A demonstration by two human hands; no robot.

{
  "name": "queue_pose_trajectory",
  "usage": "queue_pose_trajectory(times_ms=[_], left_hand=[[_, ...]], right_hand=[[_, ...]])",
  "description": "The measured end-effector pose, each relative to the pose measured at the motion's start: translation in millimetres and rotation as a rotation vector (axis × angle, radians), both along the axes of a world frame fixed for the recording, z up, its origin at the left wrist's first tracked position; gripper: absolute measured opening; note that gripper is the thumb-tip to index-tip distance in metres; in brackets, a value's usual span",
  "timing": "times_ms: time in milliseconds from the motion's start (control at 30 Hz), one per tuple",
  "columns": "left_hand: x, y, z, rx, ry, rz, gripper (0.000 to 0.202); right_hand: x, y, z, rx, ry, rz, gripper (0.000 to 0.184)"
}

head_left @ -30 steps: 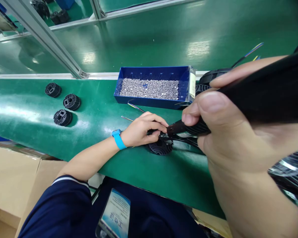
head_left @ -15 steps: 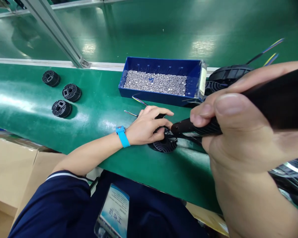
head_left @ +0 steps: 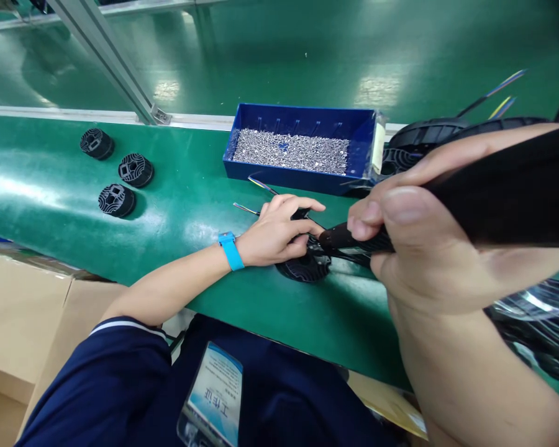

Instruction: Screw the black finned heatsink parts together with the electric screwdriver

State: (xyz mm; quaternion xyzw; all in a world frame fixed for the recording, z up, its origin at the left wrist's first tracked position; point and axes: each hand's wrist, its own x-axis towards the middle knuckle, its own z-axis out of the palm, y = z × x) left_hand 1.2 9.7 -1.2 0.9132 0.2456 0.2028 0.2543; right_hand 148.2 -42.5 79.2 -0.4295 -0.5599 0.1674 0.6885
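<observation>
My right hand (head_left: pixel 433 261) is wrapped round a black electric screwdriver (head_left: pixel 512 192), held almost level with its nose pointing left. The nose end meets a round black housing (head_left: pixel 304 269) with a pattern of curved lines, which lies on the green bench. My left hand (head_left: pixel 277 233) wears a blue wristband and grips the housing from the left, fingers bent over its top. Fingers and the tool's nose hide most of the top, so the bit's tip cannot be made out. Thin coloured wires (head_left: pixel 246 208) stick out beyond my left hand.
A blue bin (head_left: pixel 284 177) with many small silver screws (head_left: pixel 289 151) stands behind my hands. Several patterned black housings (head_left: pixel 116 200) sit at the left. Larger black round parts (head_left: pixel 428 131) and bundled black cables (head_left: pixel 540 323) lie at the right. A metal post (head_left: pixel 102 56) rises at the back.
My right hand and the screwdriver have shifted slightly left and down. The left hand keeps its grip on the housing. The whole view has moved a little.
</observation>
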Motion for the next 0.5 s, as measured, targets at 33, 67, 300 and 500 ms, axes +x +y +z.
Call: queue_pose_trajectory(times_ms=[33,67,300,500], left_hand=[[0,0,-1.2,0.005,0.001,0.003,0.027],[1,-1,-2.6,0.015,0.001,0.004,0.028],[-4,18,17.4,0.212,-0.036,0.001,0.029],[2,109,68.3,0.225,0.318,0.348,0.025]], right_hand=[[0,0,0.6,0.009,-0.006,0.007,0.014],[0,1,1.0,0.022,-0.003,0.011,0.014],[0,3,-4.4,0.088,0.076,0.164,0.021],[0,3,-3.4,0.008,0.091,0.173,0.024]])
